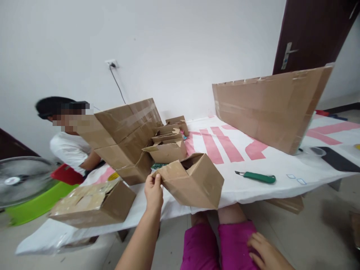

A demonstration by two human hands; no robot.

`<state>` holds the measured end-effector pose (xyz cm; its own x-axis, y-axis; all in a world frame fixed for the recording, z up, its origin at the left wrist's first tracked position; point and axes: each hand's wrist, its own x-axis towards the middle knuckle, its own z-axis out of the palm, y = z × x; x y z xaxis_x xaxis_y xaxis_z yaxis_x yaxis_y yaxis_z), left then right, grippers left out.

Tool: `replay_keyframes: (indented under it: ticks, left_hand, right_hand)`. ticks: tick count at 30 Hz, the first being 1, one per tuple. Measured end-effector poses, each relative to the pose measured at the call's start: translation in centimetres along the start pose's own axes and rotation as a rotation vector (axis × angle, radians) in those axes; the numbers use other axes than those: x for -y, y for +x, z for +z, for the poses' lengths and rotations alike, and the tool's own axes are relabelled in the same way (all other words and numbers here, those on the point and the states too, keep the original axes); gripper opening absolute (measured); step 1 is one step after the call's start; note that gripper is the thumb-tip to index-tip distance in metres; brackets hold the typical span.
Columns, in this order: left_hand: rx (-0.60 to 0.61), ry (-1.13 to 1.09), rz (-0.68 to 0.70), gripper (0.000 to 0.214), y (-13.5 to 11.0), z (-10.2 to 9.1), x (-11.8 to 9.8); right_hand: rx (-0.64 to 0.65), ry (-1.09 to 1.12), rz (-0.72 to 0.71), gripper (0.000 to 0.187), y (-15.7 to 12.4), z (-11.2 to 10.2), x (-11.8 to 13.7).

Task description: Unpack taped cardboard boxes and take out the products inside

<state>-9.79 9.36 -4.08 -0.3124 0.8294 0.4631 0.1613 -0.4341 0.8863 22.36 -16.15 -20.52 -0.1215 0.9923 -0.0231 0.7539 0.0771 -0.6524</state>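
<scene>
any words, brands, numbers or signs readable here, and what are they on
No text can be read.
Pink shapes on the tablecloth: perhaps large characters, partly covered, not legible.
Blue-edged pieces: any print too small.
Fan hub: too blurred.

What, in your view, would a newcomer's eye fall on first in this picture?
Probably the open cardboard box at the near edge of the cloth, its flap pinched by the left hand. The green cutter to the box's right stands out, as does the large cardboard piece rising behind it.
</scene>
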Motion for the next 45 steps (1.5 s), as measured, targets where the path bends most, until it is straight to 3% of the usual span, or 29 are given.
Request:
replay_keyframes:
  ticks: [2,5,10,14,17,20,23,25,27,29,31,35,38,41,45]
  left_hand:
    - [0.002,-0.011,0.029,0.035,-1.4,0.0,-0.5]
    - [0.055,-0.015,0.102,0.031,-5.0,0.5,-1.8]
    - [0.263,-0.009,0.532,0.013,-11.1,1.1,-3.7]
    - [0.373,-0.054,0.668,0.018,-13.1,1.0,-3.9]
    - [0.361,-0.073,0.687,0.018,-13.4,1.1,-3.4]
    - [0.314,-0.038,0.667,0.03,-13.7,1.1,-2.6]
    - [0.276,0.093,0.686,0.041,-14.1,0.8,-1.7]
    - [0.31,0.181,0.68,0.05,-14.4,0.6,-1.2]
    - [0.371,0.213,0.672,0.058,-14.8,0.4,-0.7]
    - [0.397,0.204,0.69,0.065,-15.2,0.4,-0.4]
    - [0.382,0.182,0.715,0.069,-15.7,0.4,0.0]
    - [0.352,0.126,0.655,0.067,-16.5,0.1,0.9]
    - [0.37,0.124,0.482,0.061,-16.5,-0.2,1.6]
    - [0.464,0.148,0.3,0.05,-15.8,-0.2,2.0]
    - [0.529,0.127,0.155,0.033,-14.6,-0.3,2.1]
  right_hand:
    - [-0.067,0.034,-0.027,0.019,0.5,-0.4,-0.2]
    - [-0.285,0.107,-0.048,0.026,1.6,-1.9,-0.1]
    - [-0.696,0.241,-0.079,0.033,3.5,-6.7,2.4]
    - [-0.86,0.335,-0.099,0.036,5.0,-10.6,5.1]
    - [-0.736,0.257,-0.163,0.053,6.4,-12.6,6.3]
    - [-0.643,0.151,-0.141,0.065,7.6,-14.3,7.1]
    - [-0.772,0.045,-0.159,0.041,7.8,-15.9,8.7]
    - [-0.793,-0.015,-0.264,0.022,7.6,-16.8,10.6]
    - [-0.605,-0.059,-0.395,0.014,7.7,-17.4,12.8]
    - [-0.316,-0.128,-0.469,0.019,8.6,-17.6,14.7]
    - [-0.099,-0.221,-0.427,0.028,10.1,-17.6,16.0]
    - [0.096,-0.326,-0.166,0.044,13.3,-17.9,16.4]
    - [0.175,-0.31,-0.103,0.05,14.7,-18.2,15.9]
    - [0.215,-0.297,-0.093,0.054,15.1,-18.1,15.6]
    - [0.23,-0.466,0.009,0.047,14.9,-17.4,15.6]
